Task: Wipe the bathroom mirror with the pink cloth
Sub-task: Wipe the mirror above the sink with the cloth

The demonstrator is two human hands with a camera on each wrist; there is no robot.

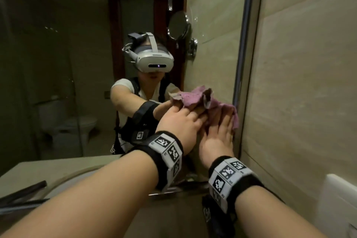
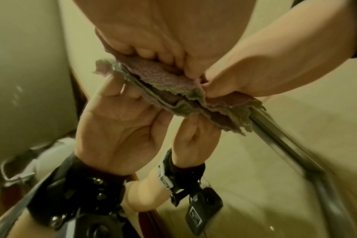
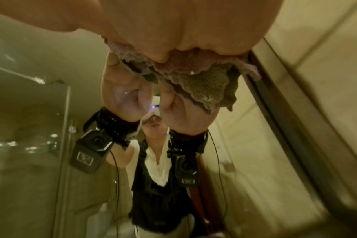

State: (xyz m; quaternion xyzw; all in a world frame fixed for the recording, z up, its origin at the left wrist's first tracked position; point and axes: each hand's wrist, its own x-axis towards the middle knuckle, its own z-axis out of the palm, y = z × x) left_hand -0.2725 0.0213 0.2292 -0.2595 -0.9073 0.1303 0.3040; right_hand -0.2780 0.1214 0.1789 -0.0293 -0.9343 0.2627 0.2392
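The pink cloth (image 1: pixel 193 96) is bunched flat against the bathroom mirror (image 1: pixel 77 44), close to the mirror's metal right edge (image 1: pixel 243 63). My left hand (image 1: pixel 185 116) presses on the cloth's left part with its fingers laid out over it. Beside it, my right hand (image 1: pixel 224 121) lies flat on the right part, fingers straight, almost at the frame. In the left wrist view the left fingertips (image 2: pixel 149 53) push the cloth (image 2: pixel 159 75) onto the glass. The right wrist view shows the cloth (image 3: pixel 204 77) under the right hand (image 3: pixel 173 40), with both palms mirrored below it.
A beige tiled wall (image 1: pixel 299 83) meets the mirror on the right, with a white wall plate (image 1: pixel 340 199) low down. Below my arms is the counter (image 1: pixel 58 168) with dark items (image 1: pixel 23 189) at its left. A round wall mirror (image 1: pixel 178 25) shows in the reflection.
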